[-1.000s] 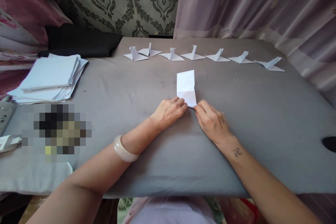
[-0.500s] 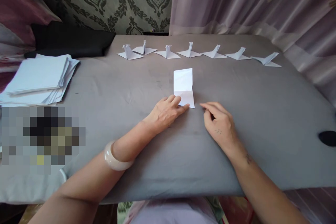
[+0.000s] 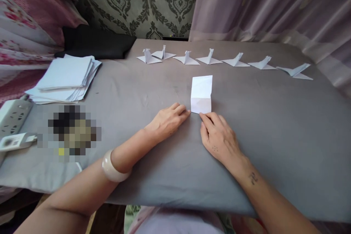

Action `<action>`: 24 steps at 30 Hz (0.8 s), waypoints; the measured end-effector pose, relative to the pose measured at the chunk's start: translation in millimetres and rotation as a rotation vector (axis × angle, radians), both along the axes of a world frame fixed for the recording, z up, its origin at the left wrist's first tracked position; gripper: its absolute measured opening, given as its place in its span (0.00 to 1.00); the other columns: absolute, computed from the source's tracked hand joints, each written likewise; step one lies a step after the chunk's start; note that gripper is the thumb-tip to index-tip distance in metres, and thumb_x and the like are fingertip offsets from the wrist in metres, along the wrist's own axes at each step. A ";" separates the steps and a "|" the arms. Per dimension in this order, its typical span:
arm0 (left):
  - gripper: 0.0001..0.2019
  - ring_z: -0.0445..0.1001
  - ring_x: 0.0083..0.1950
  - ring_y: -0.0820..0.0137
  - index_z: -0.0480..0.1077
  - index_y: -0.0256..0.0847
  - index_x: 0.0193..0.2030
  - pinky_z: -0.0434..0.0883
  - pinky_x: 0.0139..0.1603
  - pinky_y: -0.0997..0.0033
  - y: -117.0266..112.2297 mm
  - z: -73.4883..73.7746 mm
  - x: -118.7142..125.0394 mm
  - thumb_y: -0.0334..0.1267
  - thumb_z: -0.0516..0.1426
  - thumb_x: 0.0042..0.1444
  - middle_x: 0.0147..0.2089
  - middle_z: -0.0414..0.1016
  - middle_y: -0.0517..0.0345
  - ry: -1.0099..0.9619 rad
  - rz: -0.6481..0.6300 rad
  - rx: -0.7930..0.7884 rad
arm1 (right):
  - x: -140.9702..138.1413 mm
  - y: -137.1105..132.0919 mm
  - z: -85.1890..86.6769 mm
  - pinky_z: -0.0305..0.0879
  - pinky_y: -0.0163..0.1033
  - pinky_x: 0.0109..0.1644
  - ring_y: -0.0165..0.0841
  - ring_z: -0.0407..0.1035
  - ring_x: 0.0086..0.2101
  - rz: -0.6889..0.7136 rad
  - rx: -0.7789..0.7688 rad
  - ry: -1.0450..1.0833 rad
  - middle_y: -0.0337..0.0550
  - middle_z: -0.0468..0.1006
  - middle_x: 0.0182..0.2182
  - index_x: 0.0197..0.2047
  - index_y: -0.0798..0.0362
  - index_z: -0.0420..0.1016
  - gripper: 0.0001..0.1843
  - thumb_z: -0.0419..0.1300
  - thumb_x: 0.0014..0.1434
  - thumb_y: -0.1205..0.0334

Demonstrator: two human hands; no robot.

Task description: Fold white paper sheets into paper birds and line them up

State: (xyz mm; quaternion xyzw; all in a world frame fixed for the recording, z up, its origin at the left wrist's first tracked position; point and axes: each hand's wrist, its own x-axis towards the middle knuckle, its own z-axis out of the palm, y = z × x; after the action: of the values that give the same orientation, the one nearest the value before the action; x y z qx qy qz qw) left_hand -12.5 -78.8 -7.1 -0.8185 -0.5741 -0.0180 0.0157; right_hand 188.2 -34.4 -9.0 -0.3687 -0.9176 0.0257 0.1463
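My right hand (image 3: 220,136) touches the paper (image 3: 201,89); I can't tell if it pinches. My left hand (image 3: 168,120) lies beside, fingers together.

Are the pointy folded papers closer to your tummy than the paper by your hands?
No, the pointy folded papers stand farther back, beyond the creased paper by the right hand.

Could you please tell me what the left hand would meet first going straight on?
The left hand would likely meet the folded paper first, at its near left corner; whether they touch is unclear.
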 end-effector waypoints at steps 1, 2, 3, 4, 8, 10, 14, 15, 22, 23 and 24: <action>0.18 0.67 0.46 0.65 0.64 0.38 0.59 0.69 0.34 0.73 -3.0 0.2 -2.9 0.29 0.46 0.64 0.48 0.69 0.49 0.001 0.031 -0.001 | -1.4 -0.3 0.9 0.64 0.42 0.40 0.39 0.67 0.39 0.002 0.004 -0.022 0.49 0.75 0.42 0.57 0.57 0.69 0.20 0.47 0.65 0.65; 0.18 0.67 0.46 0.65 0.65 0.38 0.59 0.69 0.33 0.73 -5.4 0.2 -5.0 0.29 0.46 0.64 0.48 0.70 0.49 -0.002 0.062 0.005 | -2.8 -0.6 1.9 0.63 0.42 0.39 0.39 0.67 0.39 0.005 0.007 -0.041 0.49 0.75 0.42 0.58 0.56 0.69 0.21 0.47 0.65 0.64; 0.17 0.67 0.46 0.65 0.66 0.38 0.57 0.68 0.33 0.74 -7.1 -0.1 -6.2 0.29 0.45 0.64 0.48 0.70 0.48 -0.013 0.092 0.018 | -4.1 -0.9 2.8 0.63 0.42 0.38 0.39 0.66 0.39 0.008 0.010 -0.056 0.50 0.74 0.41 0.58 0.56 0.69 0.21 0.48 0.65 0.63; 0.17 0.67 0.45 0.65 0.67 0.37 0.55 0.68 0.32 0.74 -8.3 -0.5 -6.7 0.29 0.45 0.64 0.47 0.71 0.48 -0.030 0.118 0.033 | -5.3 -1.3 3.7 0.62 0.42 0.37 0.39 0.66 0.39 0.010 0.014 -0.069 0.50 0.74 0.41 0.59 0.55 0.69 0.21 0.48 0.65 0.62; 0.16 0.68 0.44 0.66 0.71 0.37 0.50 0.70 0.36 0.73 -8.8 -3.3 -5.0 0.29 0.45 0.64 0.45 0.72 0.48 -0.114 0.158 0.085 | -9.5 -3.3 7.4 0.60 0.42 0.34 0.38 0.65 0.38 0.001 0.055 -0.107 0.49 0.73 0.38 0.59 0.52 0.69 0.21 0.47 0.66 0.60; 0.16 0.69 0.43 0.67 0.72 0.37 0.49 0.70 0.38 0.72 -7.9 -4.3 -4.1 0.29 0.45 0.64 0.44 0.73 0.48 -0.141 0.167 0.103 | -11.9 -4.2 8.7 0.59 0.42 0.33 0.38 0.64 0.38 0.006 0.081 -0.119 0.50 0.72 0.38 0.59 0.50 0.69 0.21 0.47 0.66 0.59; 0.15 0.69 0.42 0.67 0.73 0.38 0.46 0.70 0.39 0.70 -5.1 -5.0 -4.7 0.29 0.46 0.64 0.43 0.74 0.50 -0.191 0.196 0.117 | -20.0 -5.2 10.0 0.57 0.42 0.33 0.39 0.63 0.37 0.018 0.122 -0.132 0.51 0.71 0.37 0.58 0.49 0.69 0.21 0.49 0.65 0.57; 0.15 0.69 0.42 0.67 0.74 0.38 0.46 0.70 0.38 0.70 -4.4 -5.3 -5.3 0.29 0.46 0.63 0.43 0.74 0.51 -0.207 0.202 0.118 | -22.7 -5.3 10.1 0.57 0.42 0.33 0.40 0.62 0.37 0.014 0.127 -0.140 0.52 0.70 0.36 0.58 0.49 0.69 0.21 0.50 0.65 0.56; 0.15 0.73 0.42 0.68 0.72 0.40 0.49 0.70 0.37 0.72 2.8 -3.3 -12.0 0.30 0.46 0.62 0.44 0.75 0.53 -0.319 0.267 0.119 | -25.6 -5.1 11.9 0.58 0.43 0.35 0.41 0.62 0.38 0.001 0.102 -0.155 0.53 0.70 0.37 0.59 0.51 0.70 0.24 0.49 0.65 0.52; 0.16 0.74 0.42 0.69 0.70 0.40 0.52 0.71 0.36 0.73 6.2 0.2 -12.7 0.30 0.46 0.62 0.46 0.75 0.52 -0.328 0.272 0.126 | -22.6 -4.6 12.2 0.59 0.43 0.36 0.41 0.62 0.38 0.007 0.086 -0.143 0.53 0.70 0.37 0.59 0.51 0.69 0.24 0.49 0.65 0.51; 0.18 0.74 0.43 0.69 0.67 0.39 0.55 0.71 0.36 0.73 10.8 5.2 -12.9 0.29 0.46 0.61 0.49 0.74 0.51 -0.329 0.265 0.147 | -19.3 -4.0 12.5 0.60 0.43 0.37 0.41 0.63 0.39 0.012 0.067 -0.128 0.52 0.70 0.38 0.59 0.52 0.69 0.24 0.48 0.65 0.52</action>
State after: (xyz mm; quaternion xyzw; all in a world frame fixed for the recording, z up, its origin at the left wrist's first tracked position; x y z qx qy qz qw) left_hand -25.4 -68.0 -1.9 -0.7185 -0.6687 -0.1906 -0.0164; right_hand 168.9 -38.4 3.5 -0.3590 -0.9276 -0.0276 0.0994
